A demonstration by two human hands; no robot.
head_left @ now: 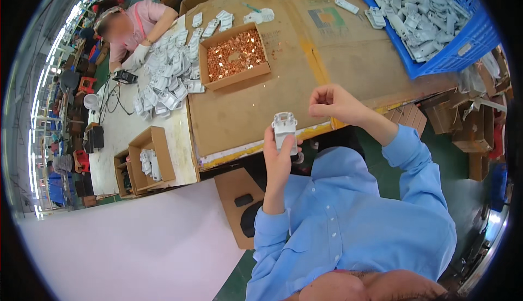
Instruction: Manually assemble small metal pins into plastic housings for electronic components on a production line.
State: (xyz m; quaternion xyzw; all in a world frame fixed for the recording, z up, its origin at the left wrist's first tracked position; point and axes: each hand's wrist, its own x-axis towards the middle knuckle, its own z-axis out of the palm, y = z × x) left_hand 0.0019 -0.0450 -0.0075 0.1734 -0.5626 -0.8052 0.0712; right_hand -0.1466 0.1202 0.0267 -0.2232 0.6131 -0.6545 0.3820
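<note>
My left hand is closed around a small white plastic housing, holding it up over the table's near edge with the thumb across its lower part. To the right of the housing and apart from it, my right hand hangs above the table with its fingers curled in. Whatever those fingertips may hold is too small or hidden to make out. Beyond my hands, a shallow cardboard box contains many small copper-coloured metal pieces.
A blue crate full of white plastic parts stands far right. White housings are heaped left of the box, by a person wearing white gloves. A smaller carton with white parts sits front left. Cardboard covers the table.
</note>
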